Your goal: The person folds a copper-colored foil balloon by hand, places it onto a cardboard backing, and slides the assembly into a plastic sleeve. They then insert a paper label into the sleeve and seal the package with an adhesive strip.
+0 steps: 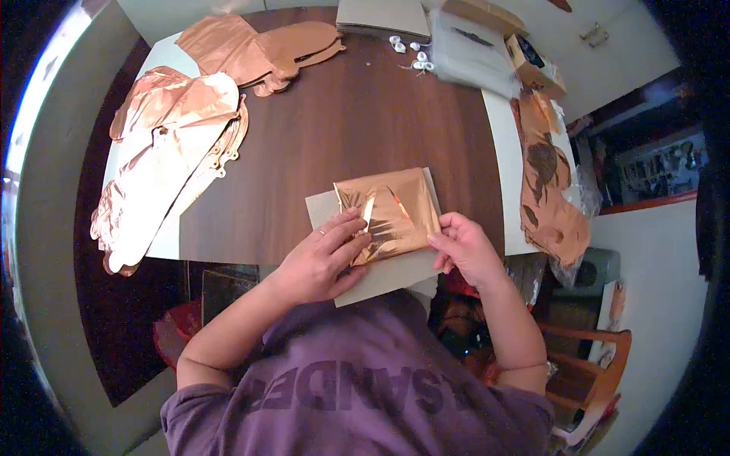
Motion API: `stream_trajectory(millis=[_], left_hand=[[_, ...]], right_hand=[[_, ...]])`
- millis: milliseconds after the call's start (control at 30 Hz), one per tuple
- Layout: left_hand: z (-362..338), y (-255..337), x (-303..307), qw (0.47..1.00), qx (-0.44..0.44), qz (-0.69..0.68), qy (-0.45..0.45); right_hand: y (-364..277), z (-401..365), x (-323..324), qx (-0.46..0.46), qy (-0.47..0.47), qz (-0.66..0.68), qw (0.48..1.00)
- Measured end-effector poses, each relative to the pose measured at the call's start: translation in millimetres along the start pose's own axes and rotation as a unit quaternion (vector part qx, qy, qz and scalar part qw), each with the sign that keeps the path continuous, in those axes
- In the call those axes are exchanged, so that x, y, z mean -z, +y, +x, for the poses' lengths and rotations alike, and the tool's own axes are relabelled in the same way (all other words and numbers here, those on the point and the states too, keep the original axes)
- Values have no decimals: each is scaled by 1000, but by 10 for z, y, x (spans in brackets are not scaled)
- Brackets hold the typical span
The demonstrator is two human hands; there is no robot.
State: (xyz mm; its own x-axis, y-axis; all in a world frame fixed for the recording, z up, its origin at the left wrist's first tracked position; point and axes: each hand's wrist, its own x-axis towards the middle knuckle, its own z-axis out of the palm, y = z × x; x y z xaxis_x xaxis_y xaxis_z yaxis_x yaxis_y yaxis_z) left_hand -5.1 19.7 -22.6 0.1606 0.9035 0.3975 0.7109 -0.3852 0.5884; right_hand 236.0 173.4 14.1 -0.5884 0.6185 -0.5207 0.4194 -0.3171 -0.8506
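A rose-gold foil balloon (403, 199), folded into a flat, creased rectangle, lies over a grey cardboard sheet (380, 283) at the table's near edge. My left hand (328, 254) rests on the foil's left side, fingers stretched out and pressing on its surface. At the foil's right edge, my right hand (465, 247) pinches the border between thumb and fingers. The cardboard sticks out beyond the foil on the left and at the bottom. Part of the foil's lower left corner is hidden under my left fingers.
Flat foil balloons lie in a shiny pile (171, 152) on the left and another pile (258, 49) behind it. More foil (544, 175) lies along the right edge. Cardboard sheets (384, 17), small white string bundles (420, 61), clear plastic bags (468, 49) and a small box (536, 64) sit at the back.
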Motion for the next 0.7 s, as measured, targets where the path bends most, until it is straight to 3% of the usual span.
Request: stream_trajectory(millis=[133,233,333,433,533,633,700], left_hand=[[5,5,8,1000,-6,21,2],[-14,114,140,996,45,36,68],[-143,305,257,957,267,-77,87],[-189,297,193,864,386,-311,86],[12,335,258,810,429,-395,63],[94,202,171,811,437,-387,32],[175,173,217,840,434,-326,15]], right_hand=[[-90,-12,15,-35,-13,-35,999],[18,46,56,-37,-1,-10,999],[58,67,106,-71,-2,67,995],[26,50,100,-77,-4,89,993],[26,58,62,-60,-13,73,995],[5,62,-4,-52,-8,6,999],[1,52,-31,-31,-7,-24,999]])
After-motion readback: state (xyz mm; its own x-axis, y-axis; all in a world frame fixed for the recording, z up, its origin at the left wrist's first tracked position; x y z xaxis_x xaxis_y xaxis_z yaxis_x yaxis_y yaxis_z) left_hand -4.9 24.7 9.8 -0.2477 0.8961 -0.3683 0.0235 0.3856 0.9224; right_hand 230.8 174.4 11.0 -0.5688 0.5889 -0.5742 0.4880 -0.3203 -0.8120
